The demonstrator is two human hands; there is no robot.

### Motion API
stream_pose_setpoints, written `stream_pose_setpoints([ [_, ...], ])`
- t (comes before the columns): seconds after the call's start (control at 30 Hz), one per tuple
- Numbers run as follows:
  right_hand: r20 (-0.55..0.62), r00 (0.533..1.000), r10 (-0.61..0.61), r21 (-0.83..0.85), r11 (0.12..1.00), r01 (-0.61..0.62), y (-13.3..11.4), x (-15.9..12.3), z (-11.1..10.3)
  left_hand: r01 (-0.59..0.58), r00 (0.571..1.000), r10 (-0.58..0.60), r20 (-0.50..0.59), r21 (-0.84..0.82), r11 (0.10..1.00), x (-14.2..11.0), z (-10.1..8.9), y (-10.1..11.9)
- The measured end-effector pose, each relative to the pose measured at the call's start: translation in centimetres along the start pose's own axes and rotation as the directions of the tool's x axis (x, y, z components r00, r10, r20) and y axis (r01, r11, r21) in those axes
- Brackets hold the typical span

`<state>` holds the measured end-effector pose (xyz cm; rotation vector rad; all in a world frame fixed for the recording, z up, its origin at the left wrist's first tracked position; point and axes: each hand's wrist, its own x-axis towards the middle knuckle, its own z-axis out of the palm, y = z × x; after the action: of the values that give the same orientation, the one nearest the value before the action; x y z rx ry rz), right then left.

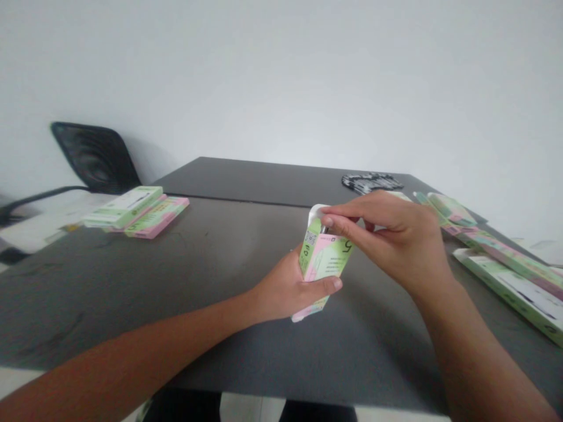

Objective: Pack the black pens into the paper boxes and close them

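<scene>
Green-and-pink box (328, 265) held upright at a tilt, open end up

The box is just right of the frame's center, above the dark table (246, 357). Its long axis runs steeply from lower left to upper right. The open mouth, with a pale flap (315, 212) standing up behind it, points toward the top of the frame; the other end points down and slightly left. A broad printed face is turned to the viewer, and a narrow side with a QR code faces left.

The left hand (285, 288) is clamped on the box, thumb across the broad face, its other fingers hidden behind. The right hand (396, 237) comes from the right, thumb and forefinger together at the mouth, beside a dark, shiny sliver (325, 228); I cannot tell whether they grip it.

Similar boxes lie at the left (132, 212) and right edge, and a black-and-white bundle (373, 181) at upper right.
</scene>
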<state>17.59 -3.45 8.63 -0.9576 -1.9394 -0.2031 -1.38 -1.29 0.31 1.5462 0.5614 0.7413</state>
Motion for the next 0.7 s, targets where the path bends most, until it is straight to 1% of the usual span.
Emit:
stream_pose_setpoints([
  [0.1,-0.047,0.998,-0.036,-0.044,0.998,0.034,0.2,0.1,0.2,0.02,1.0,-0.021,-0.022,-0.012,1.0,0.0,0.1,0.0],
  [0.17,-0.142,0.989,-0.05,-0.066,0.997,0.041,0.4,-0.1,0.3,0.024,0.999,-0.024,-0.036,0.002,1.0,-0.1,0.2,0.1],
  [0.2,-0.21,0.976,-0.057,-0.068,0.997,0.043,0.5,-0.2,0.4,0.006,0.999,-0.005,-0.049,0.023,1.0,-0.2,0.2,0.1],
  [0.27,-0.366,0.928,-0.064,-0.052,0.997,0.048,0.9,-0.5,0.4,-0.083,0.993,0.09,-0.077,0.091,0.992,-0.4,0.3,0.1],
  [0.33,-0.503,0.863,-0.039,-0.033,0.999,0.026,1.5,-0.7,0.5,-0.18,0.974,0.201,-0.109,0.178,0.967,-0.6,0.3,-0.1],
  [0.4,-0.597,0.802,0.015,-0.033,0.999,-0.043,2.5,-0.8,0.4,-0.224,0.95,0.269,-0.157,0.255,0.941,-0.6,0.2,-0.3],
  [0.43,-0.62,0.783,0.046,-0.043,0.995,-0.093,3.3,-0.8,0.2,-0.228,0.937,0.288,-0.197,0.279,0.933,-0.6,0.1,-0.5],
  [0.47,-0.632,0.772,0.072,-0.066,0.987,-0.146,4.2,-0.8,0.0,-0.233,0.921,0.307,-0.238,0.294,0.927,-0.5,0.0,-0.7],
  [0.5,-0.631,0.771,0.092,-0.103,0.974,-0.2,5.3,-0.9,-0.2,-0.241,0.905,0.326,-0.272,0.303,0.922,-0.4,-0.1,-0.8],
  [0.53,-0.618,0.779,0.108,-0.154,0.955,-0.255,6.7,-1.0,-0.6,-0.246,0.892,0.338,-0.299,0.306,0.92,-0.3,-0.2,-0.9],
  [0.6,-0.569,0.812,0.132,-0.295,0.888,-0.352,9.8,-1.7,-1.4,-0.243,0.876,0.345,-0.337,0.31,0.919,-0.2,-0.3,-0.8],
  [0.63,-0.533,0.831,0.157,-0.369,0.841,-0.395,11.4,-2.3,-1.8,-0.246,0.87,0.351,-0.347,0.312,0.918,-0.1,-0.4,-0.7],
  [0.67,-0.484,0.85,0.206,-0.433,0.788,-0.438,13.0,-3.0,-2.2,-0.253,0.863,0.361,-0.352,0.316,0.914,-0.1,-0.4,-0.6],
  [0.7,-0.414,0.866,0.28,-0.496,0.728,-0.473,14.5,-3.9,-2.4,-0.265,0.857,0.374,-0.355,0.32,0.91,-0.2,-0.5,-0.4],
])
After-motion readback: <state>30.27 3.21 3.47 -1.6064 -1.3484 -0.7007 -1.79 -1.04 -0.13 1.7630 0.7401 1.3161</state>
